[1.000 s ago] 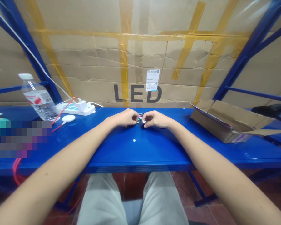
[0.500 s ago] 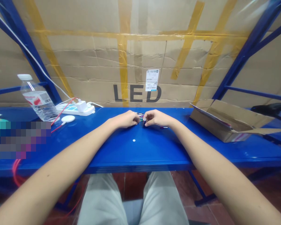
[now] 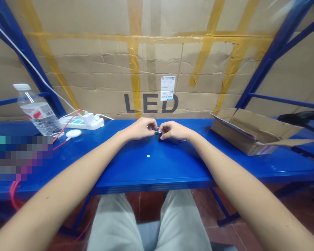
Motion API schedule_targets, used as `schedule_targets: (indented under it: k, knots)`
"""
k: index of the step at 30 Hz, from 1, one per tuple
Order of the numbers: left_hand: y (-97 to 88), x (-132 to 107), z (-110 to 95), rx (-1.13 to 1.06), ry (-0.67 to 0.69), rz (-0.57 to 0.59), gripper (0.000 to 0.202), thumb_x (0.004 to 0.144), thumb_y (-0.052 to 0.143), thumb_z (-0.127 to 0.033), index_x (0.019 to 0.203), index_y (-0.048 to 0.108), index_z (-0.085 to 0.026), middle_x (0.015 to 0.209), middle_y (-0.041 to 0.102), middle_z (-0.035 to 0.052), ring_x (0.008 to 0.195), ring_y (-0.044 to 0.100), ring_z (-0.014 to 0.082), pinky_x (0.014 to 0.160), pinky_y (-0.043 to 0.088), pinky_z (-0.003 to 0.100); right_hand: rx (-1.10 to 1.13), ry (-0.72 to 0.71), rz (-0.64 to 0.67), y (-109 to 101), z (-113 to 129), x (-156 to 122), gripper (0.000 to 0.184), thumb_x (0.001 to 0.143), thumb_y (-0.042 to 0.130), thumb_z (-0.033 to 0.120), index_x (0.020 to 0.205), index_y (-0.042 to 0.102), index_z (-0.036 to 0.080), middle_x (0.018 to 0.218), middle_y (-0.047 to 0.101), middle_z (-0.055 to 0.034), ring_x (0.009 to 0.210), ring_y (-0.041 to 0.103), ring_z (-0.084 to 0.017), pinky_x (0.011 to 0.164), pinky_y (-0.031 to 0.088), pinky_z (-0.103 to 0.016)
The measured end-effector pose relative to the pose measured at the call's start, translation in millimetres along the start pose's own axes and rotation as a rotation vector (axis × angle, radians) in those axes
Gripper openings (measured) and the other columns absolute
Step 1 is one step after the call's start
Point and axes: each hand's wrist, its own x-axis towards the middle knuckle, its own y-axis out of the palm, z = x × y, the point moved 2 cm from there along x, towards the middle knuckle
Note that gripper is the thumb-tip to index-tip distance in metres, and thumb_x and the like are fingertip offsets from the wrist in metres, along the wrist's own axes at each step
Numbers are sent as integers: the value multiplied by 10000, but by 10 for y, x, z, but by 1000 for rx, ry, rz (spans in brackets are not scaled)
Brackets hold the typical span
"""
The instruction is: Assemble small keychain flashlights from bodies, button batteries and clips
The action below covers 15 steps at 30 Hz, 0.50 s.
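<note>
Through the head camera I have both bare hands over the middle of the blue metal table (image 3: 157, 172), knuckles up and fingertips just apart. My right hand (image 3: 174, 129) pinches a small, dark, shiny-topped cylinder (image 3: 160, 135) between thumb and fingers, roughly upright (whether its base meets the tabletop, I can't tell from here). My left hand (image 3: 143, 127) is curled beside a cluster of small, glossy, multicoloured pieces (image 3: 156, 132), which lies between the two hands; I cannot tell whether its fingers grip any of them. Near my right wrist lies a thin, dark stick-like piece (image 3: 182, 141). Well off to the right sits an open brown cardboard box (image 3: 251, 148); far left, a clear plastic bottle with a white cap (image 3: 39, 116) leans.
</note>
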Motion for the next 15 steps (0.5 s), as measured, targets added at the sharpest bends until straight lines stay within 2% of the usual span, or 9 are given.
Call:
schedule_targets:
  k: [4, 9, 12, 15]
  knots:
    - [-4, -6, -126, -72, 43, -40, 164, 792, 627, -197, 914, 723, -143, 825, 679, 28, 528, 554, 81, 564, 453, 229, -15, -8, -7, 10, -13, 3, 193, 620, 766, 212, 780, 663, 178, 763, 683, 8, 735, 620, -162, 702, 477, -283]
    - [36, -7, -139, -63, 112, -30, 144, 824, 627, -211, 890, 739, -150, 922, 680, 42, 514, 543, 58, 590, 474, 236, 37, -1, -5, 30, -15, 2, 193, 619, 763, 205, 784, 666, 178, 762, 689, 4, 744, 643, -171, 716, 495, -292]
    - [-7, 2, -103, -37, 106, -42, 145, 816, 655, -238, 906, 726, -149, 887, 696, 41, 627, 595, 99, 650, 480, 247, 77, 18, -5, 38, -11, -2, 200, 615, 767, 190, 780, 655, 177, 765, 700, 0, 745, 659, -172, 729, 510, -296]
    - [-109, -1, -51, 3, 31, -27, 187, 808, 673, -290, 927, 708, -150, 853, 713, 45, 757, 632, 149, 680, 474, 254, 130, 49, -14, 53, -14, -4, 233, 607, 774, 173, 804, 650, 178, 759, 716, -5, 745, 677, -174, 736, 524, -298]
